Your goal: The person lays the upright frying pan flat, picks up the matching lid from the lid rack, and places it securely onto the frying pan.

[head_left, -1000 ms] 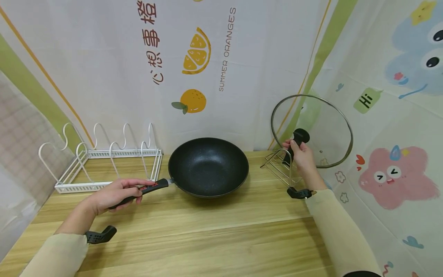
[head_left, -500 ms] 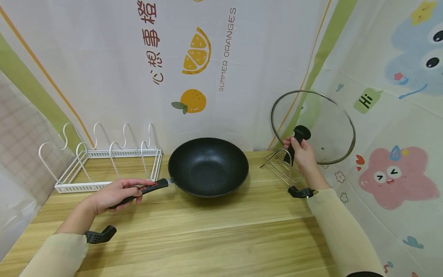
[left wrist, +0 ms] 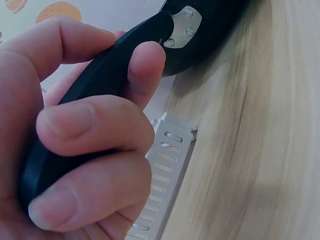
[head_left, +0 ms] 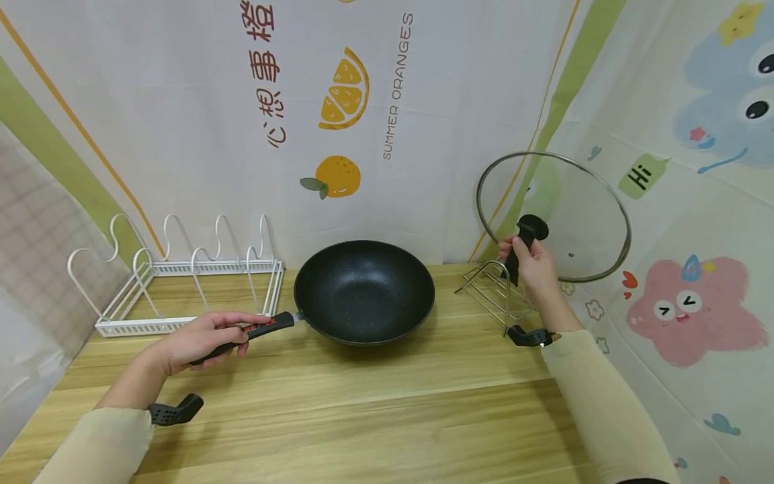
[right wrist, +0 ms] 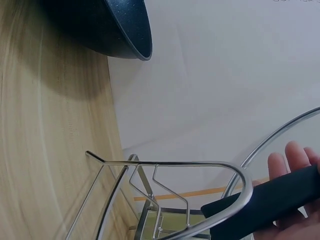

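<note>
In the head view a black wok (head_left: 364,294) sits on the wooden table, its handle (head_left: 270,327) pointing to the lower left. My left hand (head_left: 199,339) grips that handle; in the left wrist view several fingers curl round the black grip (left wrist: 95,85). On the right, my right hand (head_left: 535,265) holds the black knob handle (head_left: 532,228) of a glass lid (head_left: 589,215) with a metal rim. The lid stands tilted upright, just behind and above a wire lid rack (head_left: 492,296). In the right wrist view the handle's end lies close to the rack's front loop (right wrist: 235,172).
A white pan rack (head_left: 145,326) with several curved dividers stands at the back left. Printed cloth (head_left: 447,134) hangs behind and to the right of the table (head_left: 375,417). Each wrist wears a black camera mount (head_left: 177,410).
My right hand has risen slightly and shifted right, carrying the lid up and to the right, away from the wire rack. My left hand and the wok have stayed put.
</note>
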`<control>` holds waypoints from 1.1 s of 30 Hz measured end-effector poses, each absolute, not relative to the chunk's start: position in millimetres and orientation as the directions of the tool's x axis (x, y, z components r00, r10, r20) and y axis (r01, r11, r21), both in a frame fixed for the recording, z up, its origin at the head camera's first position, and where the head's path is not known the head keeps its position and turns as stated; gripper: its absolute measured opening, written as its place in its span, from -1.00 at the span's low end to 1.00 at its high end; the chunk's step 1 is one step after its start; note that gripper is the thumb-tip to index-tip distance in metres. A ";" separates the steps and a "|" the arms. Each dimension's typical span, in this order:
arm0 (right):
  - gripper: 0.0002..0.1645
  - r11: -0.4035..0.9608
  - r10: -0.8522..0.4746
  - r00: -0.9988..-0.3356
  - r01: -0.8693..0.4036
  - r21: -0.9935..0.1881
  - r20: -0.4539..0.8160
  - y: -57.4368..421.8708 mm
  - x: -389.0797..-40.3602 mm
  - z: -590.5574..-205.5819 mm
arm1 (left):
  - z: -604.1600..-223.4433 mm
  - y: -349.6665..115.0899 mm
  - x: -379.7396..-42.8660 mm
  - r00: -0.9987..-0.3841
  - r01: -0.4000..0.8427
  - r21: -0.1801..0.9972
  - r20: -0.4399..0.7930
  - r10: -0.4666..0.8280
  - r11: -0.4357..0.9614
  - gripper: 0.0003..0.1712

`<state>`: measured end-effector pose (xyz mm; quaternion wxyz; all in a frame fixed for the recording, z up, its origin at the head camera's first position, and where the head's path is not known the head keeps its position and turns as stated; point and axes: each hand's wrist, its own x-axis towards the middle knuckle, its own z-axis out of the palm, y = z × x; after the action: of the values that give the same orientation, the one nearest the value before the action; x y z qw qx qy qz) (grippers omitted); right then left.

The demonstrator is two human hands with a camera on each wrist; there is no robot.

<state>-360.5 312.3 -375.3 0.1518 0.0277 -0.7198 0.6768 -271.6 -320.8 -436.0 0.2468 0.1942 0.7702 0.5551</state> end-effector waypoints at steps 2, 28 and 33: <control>-0.54 0.089 0.174 -0.948 -0.253 -0.963 0.266 311.4 -360.0 -373.6 | -435.2 -320.5 -271.1 -0.801 0.029 0.951 -0.161 0.577 0.306 -0.50; -0.73 -0.008 0.228 -0.916 -0.341 -0.940 0.330 300.2 -349.3 -342.9 | -434.3 -320.2 -271.3 -0.813 0.014 0.944 -0.181 0.554 0.329 -0.47; -0.71 -0.020 0.243 -0.913 -0.343 -0.939 0.329 297.5 -348.3 -339.5 | -434.0 -319.6 -270.7 -0.814 0.019 0.942 -0.181 0.553 0.336 -0.48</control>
<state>-348.3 297.5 -339.5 0.2054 0.0376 -0.6691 0.7132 -270.7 -319.6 -434.0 0.2443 0.1831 0.7801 0.5462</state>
